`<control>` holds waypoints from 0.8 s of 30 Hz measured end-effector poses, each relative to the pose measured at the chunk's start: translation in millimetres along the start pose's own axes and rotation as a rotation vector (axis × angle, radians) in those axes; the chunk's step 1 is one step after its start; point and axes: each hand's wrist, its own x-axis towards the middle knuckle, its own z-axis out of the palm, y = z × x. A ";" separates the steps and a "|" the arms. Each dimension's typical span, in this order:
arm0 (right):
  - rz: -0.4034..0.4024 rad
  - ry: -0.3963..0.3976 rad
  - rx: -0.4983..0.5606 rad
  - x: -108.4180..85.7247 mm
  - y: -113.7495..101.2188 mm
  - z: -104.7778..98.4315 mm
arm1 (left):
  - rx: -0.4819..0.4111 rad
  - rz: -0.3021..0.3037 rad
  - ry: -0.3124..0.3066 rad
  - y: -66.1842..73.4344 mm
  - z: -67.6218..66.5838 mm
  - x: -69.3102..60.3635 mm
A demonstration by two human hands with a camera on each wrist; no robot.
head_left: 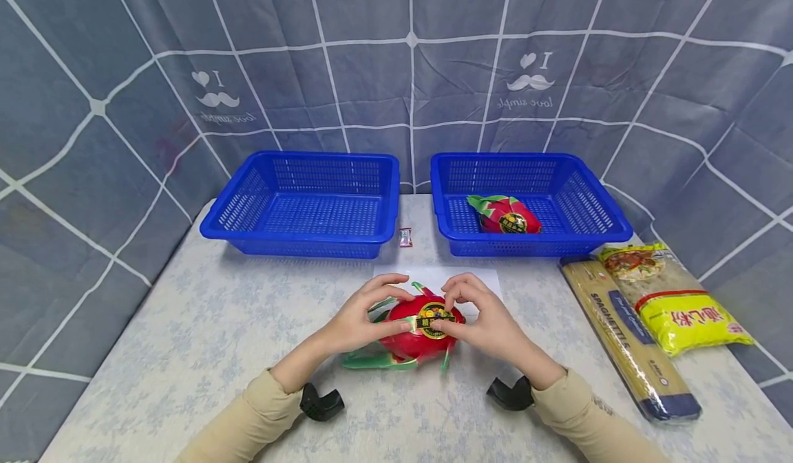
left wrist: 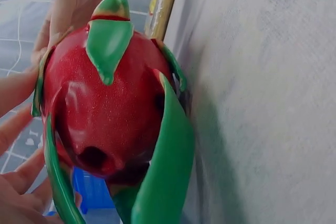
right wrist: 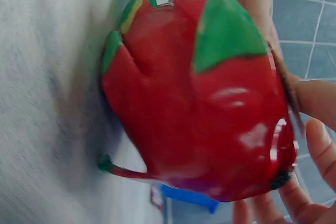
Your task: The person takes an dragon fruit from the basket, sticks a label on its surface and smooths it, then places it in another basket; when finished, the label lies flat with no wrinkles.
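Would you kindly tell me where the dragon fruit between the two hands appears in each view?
Head: the dragon fruit is just below centre, between the left hand and right hand.
Left wrist: large, left of centre, green leaves reaching the bottom edge.
Right wrist: large, in the middle, green leaf tips at the top.
Shared landmark: the blue-grey curtain with white grid lines.
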 end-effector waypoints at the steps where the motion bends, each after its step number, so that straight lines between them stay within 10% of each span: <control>1: 0.006 -0.020 0.031 0.5 1.6 0.6 | -0.007 0.011 0.010 -0.7 0.6 -0.1; 8: 0.038 -0.130 0.150 -1.9 9.0 10.3 | -0.042 0.046 0.003 0.3 8.3 -3.4; 18: 0.042 0.025 -0.008 -7.9 -1.6 21.3 | 0.012 -0.090 0.083 4.2 20.4 -3.8; 24: 0.017 -0.160 0.022 -8.0 2.7 8.8 | -0.059 -0.037 0.050 -7.0 16.7 -0.5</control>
